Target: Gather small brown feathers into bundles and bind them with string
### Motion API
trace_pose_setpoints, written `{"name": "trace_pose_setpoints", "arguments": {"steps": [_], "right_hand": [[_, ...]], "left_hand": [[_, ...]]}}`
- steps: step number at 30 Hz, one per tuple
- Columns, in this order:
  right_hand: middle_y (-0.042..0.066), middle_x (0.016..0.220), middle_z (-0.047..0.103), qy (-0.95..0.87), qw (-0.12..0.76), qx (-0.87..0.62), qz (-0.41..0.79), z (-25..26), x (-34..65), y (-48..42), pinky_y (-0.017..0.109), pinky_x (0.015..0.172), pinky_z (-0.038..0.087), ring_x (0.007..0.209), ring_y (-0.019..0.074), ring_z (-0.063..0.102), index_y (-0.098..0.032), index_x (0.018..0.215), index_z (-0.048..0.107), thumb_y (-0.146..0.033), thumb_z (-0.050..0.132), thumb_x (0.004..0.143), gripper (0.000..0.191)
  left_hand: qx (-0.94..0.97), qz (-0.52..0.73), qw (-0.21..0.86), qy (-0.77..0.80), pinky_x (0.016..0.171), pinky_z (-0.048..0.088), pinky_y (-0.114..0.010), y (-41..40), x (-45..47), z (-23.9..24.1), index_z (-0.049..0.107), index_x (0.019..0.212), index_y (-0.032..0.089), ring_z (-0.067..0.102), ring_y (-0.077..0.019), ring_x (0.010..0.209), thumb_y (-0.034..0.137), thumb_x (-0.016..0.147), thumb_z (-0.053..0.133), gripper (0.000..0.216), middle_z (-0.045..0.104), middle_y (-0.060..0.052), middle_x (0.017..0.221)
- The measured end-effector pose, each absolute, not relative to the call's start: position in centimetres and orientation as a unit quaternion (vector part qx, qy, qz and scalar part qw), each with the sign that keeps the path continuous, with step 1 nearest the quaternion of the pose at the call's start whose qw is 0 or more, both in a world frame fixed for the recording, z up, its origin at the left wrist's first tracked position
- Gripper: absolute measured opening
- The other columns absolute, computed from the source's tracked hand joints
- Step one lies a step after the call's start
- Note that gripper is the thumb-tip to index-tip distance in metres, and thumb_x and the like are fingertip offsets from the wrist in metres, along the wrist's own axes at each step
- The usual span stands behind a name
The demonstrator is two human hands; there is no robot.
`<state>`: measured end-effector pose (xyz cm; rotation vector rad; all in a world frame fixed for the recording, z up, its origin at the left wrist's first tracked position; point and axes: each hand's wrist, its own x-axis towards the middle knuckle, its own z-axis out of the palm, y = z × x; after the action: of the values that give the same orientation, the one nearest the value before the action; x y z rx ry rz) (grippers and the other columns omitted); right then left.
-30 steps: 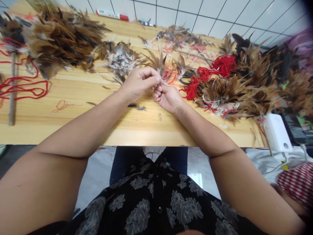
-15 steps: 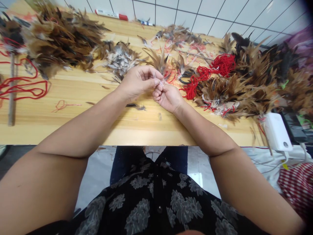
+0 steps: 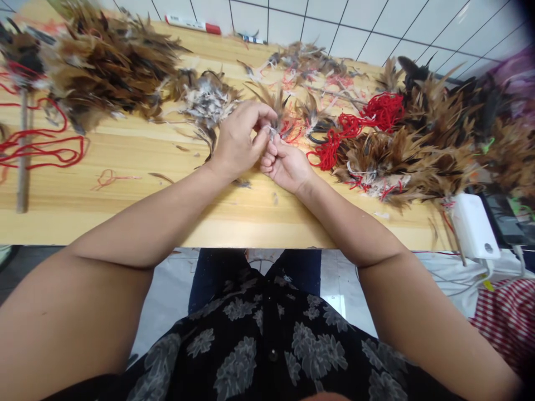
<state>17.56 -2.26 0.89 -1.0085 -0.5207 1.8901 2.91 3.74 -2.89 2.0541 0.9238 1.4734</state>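
My left hand (image 3: 239, 139) and my right hand (image 3: 289, 167) meet fingertip to fingertip over the middle of the table. Both pinch a small, thin whitish strip (image 3: 271, 133), mostly hidden by the fingers. Its exact kind is too small to make out. The right hand's other fingers curl into the palm. Just beyond the fingertips lie small tufts of brown feathers (image 3: 273, 103) with red thread ends. A bundle of grey-white feathers (image 3: 207, 100) lies beyond the left hand. To the right of the hands is a tangle of red string (image 3: 332, 147).
Large piles of brown feathers lie at the left (image 3: 112, 61) and right (image 3: 397, 150). A stick (image 3: 22, 156) with feathers and looped red cord (image 3: 54, 150) is at far left. A red-capped marker (image 3: 192, 24) lies by the tiled wall. A white power bank (image 3: 474, 225) sits at the right edge.
My left hand has turned slightly, its knuckles rising and its fingers closing over the strip, so less of the strip shows. My right hand has hardly moved.
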Motion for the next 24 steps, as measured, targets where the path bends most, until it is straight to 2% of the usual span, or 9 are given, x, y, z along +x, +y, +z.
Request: {"name": "trace_pose_setpoints", "arguments": {"steps": [4, 7, 10, 17, 20, 22, 24], "right_hand": [[-0.008, 0.064, 0.032, -0.202, 0.459, -0.399, 0.768, 0.8, 17.2, -2.4, 0.021, 0.057, 0.033, 0.059, 0.0114, 0.034, -0.027, 0.082, 0.032, -0.027, 0.059, 0.119, 0.046], [-0.008, 0.064, 0.032, -0.193, 0.459, -0.398, 0.771, 0.9, 17.1, -2.5, 0.020, 0.057, 0.032, 0.060, 0.0115, 0.034, -0.027, 0.081, 0.030, -0.027, 0.053, 0.121, 0.046], [-0.008, 0.065, 0.032, -0.196, 0.459, -0.397, 0.770, 0.9, 17.0, -2.6, 0.020, 0.058, 0.033, 0.060, 0.0114, 0.034, -0.027, 0.081, 0.030, -0.028, 0.057, 0.120, 0.048], [-0.007, 0.065, 0.032, -0.181, 0.454, -0.386, 0.783, 0.7, 17.1, -2.4, 0.020, 0.057, 0.033, 0.060, 0.0115, 0.034, -0.026, 0.078, 0.031, -0.018, 0.050, 0.118, 0.044], [-0.007, 0.065, 0.033, -0.172, 0.452, -0.383, 0.787, 0.9, 17.1, -2.4, 0.019, 0.057, 0.034, 0.060, 0.0107, 0.035, -0.026, 0.079, 0.031, -0.019, 0.050, 0.118, 0.044], [-0.008, 0.066, 0.034, -0.165, 0.452, -0.382, 0.789, 1.0, 17.2, -2.5, 0.018, 0.057, 0.034, 0.060, 0.0100, 0.036, -0.026, 0.080, 0.031, -0.022, 0.049, 0.120, 0.044], [-0.008, 0.065, 0.034, -0.159, 0.452, -0.383, 0.790, 1.1, 17.1, -2.6, 0.017, 0.056, 0.034, 0.059, 0.0097, 0.036, -0.027, 0.081, 0.031, -0.024, 0.048, 0.122, 0.045]], "left_hand": [[0.762, 0.517, 0.178, 0.346, 0.108, 0.058, -0.050, 2.9, 2.9, -2.1, 0.075, 0.100, 0.034, 0.072, -0.0328, 0.114, 0.036, 0.104, 0.073, 0.005, 0.080, -0.008, 0.110], [0.757, 0.501, 0.192, 0.372, 0.112, 0.059, -0.052, 2.3, 2.9, -1.4, 0.073, 0.092, 0.037, 0.074, -0.0349, 0.115, 0.036, 0.100, 0.073, 0.008, 0.080, -0.007, 0.106], [0.759, 0.494, 0.190, 0.381, 0.109, 0.061, -0.053, 2.0, 3.0, -1.1, 0.072, 0.088, 0.038, 0.077, -0.0349, 0.112, 0.036, 0.099, 0.070, 0.011, 0.081, -0.007, 0.103], [0.751, 0.493, 0.235, 0.371, 0.108, 0.062, -0.051, 2.5, 2.9, -2.2, 0.079, 0.093, 0.036, 0.080, -0.0319, 0.106, 0.036, 0.098, 0.076, 0.006, 0.085, -0.004, 0.101], [0.744, 0.493, 0.269, 0.361, 0.099, 0.064, -0.051, 4.0, 2.8, -3.7, 0.080, 0.098, 0.036, 0.079, -0.0298, 0.100, 0.044, 0.103, 0.080, 0.009, 0.087, -0.001, 0.101], [0.741, 0.498, 0.290, 0.346, 0.094, 0.062, -0.052, 5.2, 2.7, -4.6, 0.077, 0.098, 0.037, 0.076, -0.0285, 0.093, 0.056, 0.103, 0.085, 0.021, 0.086, 0.001, 0.098], [0.738, 0.500, 0.304, 0.337, 0.094, 0.059, -0.053, 5.9, 2.7, -5.1, 0.073, 0.097, 0.037, 0.072, -0.0280, 0.090, 0.062, 0.100, 0.087, 0.029, 0.084, 0.001, 0.096]]}}
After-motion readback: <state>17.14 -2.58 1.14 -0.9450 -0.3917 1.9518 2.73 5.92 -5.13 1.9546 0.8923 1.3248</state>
